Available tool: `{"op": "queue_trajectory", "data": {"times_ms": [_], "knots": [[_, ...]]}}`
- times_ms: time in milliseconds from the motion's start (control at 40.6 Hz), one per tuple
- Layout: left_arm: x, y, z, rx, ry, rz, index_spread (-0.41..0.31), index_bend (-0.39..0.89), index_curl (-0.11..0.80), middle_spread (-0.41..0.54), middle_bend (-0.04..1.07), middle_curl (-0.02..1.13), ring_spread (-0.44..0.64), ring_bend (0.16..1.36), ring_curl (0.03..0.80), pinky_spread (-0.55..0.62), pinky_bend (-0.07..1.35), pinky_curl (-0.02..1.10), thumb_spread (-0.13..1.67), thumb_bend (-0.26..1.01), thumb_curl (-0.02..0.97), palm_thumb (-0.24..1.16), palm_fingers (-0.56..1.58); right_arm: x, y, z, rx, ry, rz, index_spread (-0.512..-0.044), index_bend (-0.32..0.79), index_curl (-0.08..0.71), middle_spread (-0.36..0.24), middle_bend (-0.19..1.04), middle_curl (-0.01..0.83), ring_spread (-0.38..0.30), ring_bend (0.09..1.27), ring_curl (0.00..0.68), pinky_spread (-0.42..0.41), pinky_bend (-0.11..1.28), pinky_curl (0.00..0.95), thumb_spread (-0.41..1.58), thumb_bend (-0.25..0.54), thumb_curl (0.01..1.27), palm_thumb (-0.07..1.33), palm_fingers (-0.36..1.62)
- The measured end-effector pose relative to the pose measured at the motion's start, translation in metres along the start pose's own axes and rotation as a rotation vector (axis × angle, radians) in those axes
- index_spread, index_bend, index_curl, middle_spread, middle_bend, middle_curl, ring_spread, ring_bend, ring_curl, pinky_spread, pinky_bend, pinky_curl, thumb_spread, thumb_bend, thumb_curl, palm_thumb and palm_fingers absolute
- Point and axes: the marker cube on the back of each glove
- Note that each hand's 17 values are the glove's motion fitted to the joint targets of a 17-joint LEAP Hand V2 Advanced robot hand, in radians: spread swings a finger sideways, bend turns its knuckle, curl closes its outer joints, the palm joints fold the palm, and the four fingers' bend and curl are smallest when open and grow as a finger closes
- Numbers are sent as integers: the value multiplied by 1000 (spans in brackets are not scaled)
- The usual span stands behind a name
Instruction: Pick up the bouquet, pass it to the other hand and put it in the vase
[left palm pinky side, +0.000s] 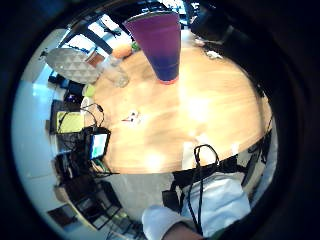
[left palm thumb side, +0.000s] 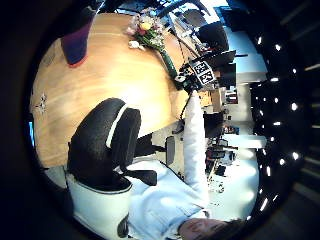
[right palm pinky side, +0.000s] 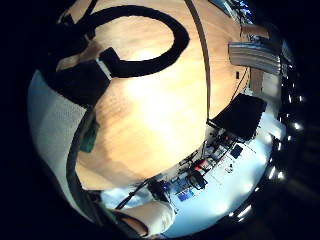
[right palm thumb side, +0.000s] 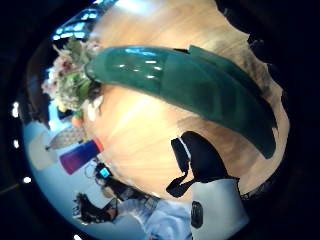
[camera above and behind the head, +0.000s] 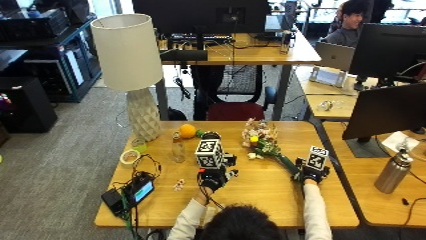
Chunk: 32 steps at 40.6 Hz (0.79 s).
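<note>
The bouquet (camera above and behind the head: 261, 140), pink, white and yellow flowers on a green-wrapped stem, lies flat on the table (camera above and behind the head: 266, 200) right of centre. My right hand (camera above and behind the head: 307, 172) sits at the stem's near end with nothing curled round it. In the right thumb side palm view the green wrap (right palm thumb side: 185, 80) runs close across the palm, still on the wood. My left hand (camera above and behind the head: 213, 179) hovers over the table's middle, fingers spread and holding nothing. The tall vase (left palm pinky side: 160, 45) stands just beyond it; in the outside view only its dark rim (camera above and behind the head: 210, 135) shows.
A white lamp (camera above and behind the head: 130, 65) stands at the back left, with an orange (camera above and behind the head: 188, 131), a glass bottle (camera above and behind the head: 177, 150) and a tape roll (camera above and behind the head: 129, 156) near it. A small screen device with cables (camera above and behind the head: 133, 192) lies at the front left.
</note>
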Motion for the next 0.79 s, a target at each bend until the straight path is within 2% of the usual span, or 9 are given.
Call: {"op": "queue_trajectory", "data": {"times_ms": [123,148,271,394,493,591,616,763,788], "knots": [[0,-1,0,6,0,-2,-56,190,412,120,150,250,339,453,271,375,320,329,1204,-17,263,315,381,0,7,6,-28,45,70,-308,122,124,-25,382,405,3,643,342,202,705,330,996,-3,347,683,637],[0,-2,0,13,0,-2,-56,189,412,120,150,250,339,453,271,375,320,330,1204,-17,263,315,381,-2,6,6,-7,38,59,-304,195,152,-33,372,403,-18,620,338,184,671,322,992,4,352,707,682],[-2,-5,1,26,-1,-7,-57,188,414,120,149,250,340,451,272,375,318,332,1204,-17,264,315,382,-7,5,6,18,23,39,-277,339,239,-64,377,410,-118,548,321,85,516,281,980,59,378,865,931],[-5,-9,6,0,8,-15,-57,187,415,120,149,250,341,449,273,375,316,333,1204,-17,265,315,382,-8,0,1,84,46,59,-236,343,291,-97,356,421,-157,477,325,-1,480,288,944,75,418,955,1030],[-6,-11,6,-8,18,-20,-57,187,416,120,149,250,341,449,273,375,315,334,1204,-17,265,315,382,-11,2,1,40,6,14,-223,226,304,-134,398,447,-190,544,362,-132,514,312,823,44,462,976,1222],[-9,-17,5,-7,31,-23,-57,189,418,120,148,249,341,447,274,375,313,335,1204,-17,265,315,384,-4,1,-1,142,40,93,-214,140,305,-147,423,468,-218,682,410,-225,520,331,779,22,492,994,1327],[-10,-18,5,-11,34,-25,-57,191,420,117,148,249,341,446,274,375,313,335,1204,-17,265,315,384,-2,1,-1,179,54,108,-212,135,304,-154,461,483,-217,733,431,-239,539,343,798,29,496,1012,1419],[-12,-23,3,-49,69,-26,-57,189,421,114,148,250,335,447,276,375,306,335,1204,-17,266,315,390,-2,0,-7,335,15,129,-212,157,322,-166,628,548,-213,866,490,-262,620,391,809,27,521,1065,1487],[-12,-26,4,-56,81,-23,-57,191,423,113,146,250,333,446,276,377,309,337,1204,-17,266,315,392,-1,1,-7,339,-3,145,-214,231,347,-168,666,564,-209,868,494,-258,627,398,847,23,507,1063,1545]]}}
